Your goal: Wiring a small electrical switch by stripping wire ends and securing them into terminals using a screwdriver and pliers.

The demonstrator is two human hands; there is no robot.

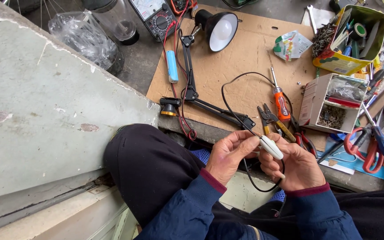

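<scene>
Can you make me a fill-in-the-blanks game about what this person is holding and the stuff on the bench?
1. Both hands, the left hand and the right hand, hold a small white switch on a ____ cord.
2. The screwdriver lying on the cardboard has an ____ handle.
3. The scissors at the right have ____ handles.
4. The desk lamp has a ____ shade.

Missing words: black; orange; red; black

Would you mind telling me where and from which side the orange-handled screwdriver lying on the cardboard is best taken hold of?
Probably by the orange handle of the screwdriver, with the grip coming down from above across its width. It lies flat on the cardboard, shaft pointing away; the handle is its thickest part. Pliers lie close to its left, so the right side looks a little freer.
</scene>
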